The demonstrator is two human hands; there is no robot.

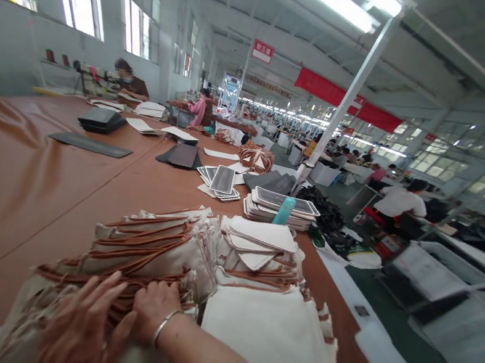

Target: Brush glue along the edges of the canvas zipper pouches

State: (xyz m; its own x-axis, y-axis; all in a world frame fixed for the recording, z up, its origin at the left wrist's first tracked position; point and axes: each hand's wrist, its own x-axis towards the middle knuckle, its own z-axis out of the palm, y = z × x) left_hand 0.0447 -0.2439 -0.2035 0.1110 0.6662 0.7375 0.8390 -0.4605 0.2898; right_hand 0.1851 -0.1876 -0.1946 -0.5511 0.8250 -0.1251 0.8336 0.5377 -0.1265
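My left hand (83,325) rests over a row of cream fabric pieces (163,258) with brown edging, packed on their sides. Its fingers are stretched out and apart, the thumb pointing toward my other hand. Just to the right, my right hand (156,310), with a silver bangle (163,325) on the wrist, curls its fingers down over the brown edges of the same row. Those fingertips are partly hidden among the layers. Beside my right forearm stands a stack of flat cream pieces (264,323), with a smaller stack (258,237) behind it.
Further back on the brown-covered table (33,195) are white-edged dark panels (223,179), a turquoise bottle (284,211), and dark sheets (101,119). A metal post (346,99) rises at the table's right edge. White bins (442,273) stand on the right. Several people work around the hall.
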